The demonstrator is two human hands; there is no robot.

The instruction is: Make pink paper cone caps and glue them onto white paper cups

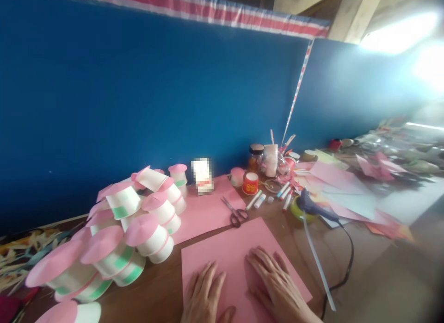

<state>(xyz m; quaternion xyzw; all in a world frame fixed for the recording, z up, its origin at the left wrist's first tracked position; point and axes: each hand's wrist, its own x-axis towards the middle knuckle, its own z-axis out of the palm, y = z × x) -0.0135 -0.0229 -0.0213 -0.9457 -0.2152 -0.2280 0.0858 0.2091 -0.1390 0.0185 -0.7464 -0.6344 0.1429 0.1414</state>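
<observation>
A sheet of pink paper (229,249) lies flat on the brown table in front of me. My left hand (204,293) rests on its lower left part, palm down with the fingers stretched out. On the right part of the sheet my right hand (277,281) lies flat, fingers spread. Neither hand holds anything. Just beyond the sheet, black-handled scissors (237,215) lie partly on a second pink sheet (204,214), their blades pointing away to the left.
Stacked paper cups with pink cone tops (138,230) crowd the left. Markers (285,191), a red cup (250,183) and a lidded jar (255,158) stand or lie behind. At right are a glue gun (308,203) with its cord and paper scraps (338,179). A blue partition (156,91) rises behind.
</observation>
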